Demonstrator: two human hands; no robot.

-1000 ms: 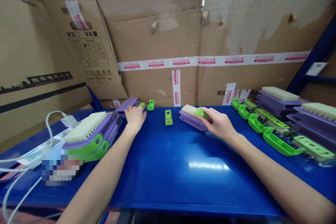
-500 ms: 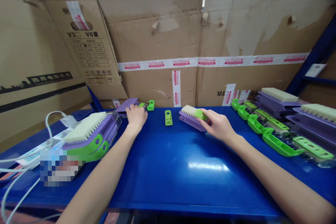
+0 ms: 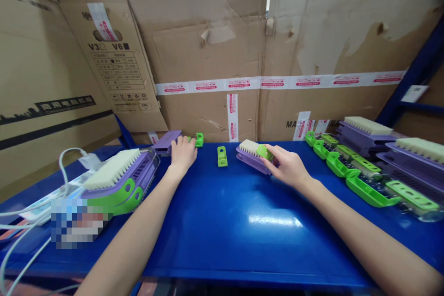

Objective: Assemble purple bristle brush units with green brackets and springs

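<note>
My left hand (image 3: 183,153) is at the table's back left, palm down with the fingers slightly spread. It lies over the near part of a green plastic piece (image 3: 199,140) with a clear, spiky part beside it; its fingertips are partly hidden. Just left of that hand sits a flat purple plastic part (image 3: 167,142). Right of centre, my right hand (image 3: 286,165) grips the right end of a purple brush (image 3: 250,157) with cream bristles facing up. Thumb and fingers close around a lime-green piece (image 3: 264,152) at that end. Between the hands stands a separate green plastic piece with holes (image 3: 222,156).
Purple brushes (image 3: 367,126) with cream bristles and a row of green pieces (image 3: 371,189) line the right side. Another purple-and-green brush (image 3: 114,180) rests at left by white cables (image 3: 62,171) and a power strip. Cardboard (image 3: 208,46) walls the blue table's (image 3: 222,240) back.
My left hand has shifted slightly right, off the purple part and over the green piece. The right hand keeps its hold on the brush, nearly unmoved.
</note>
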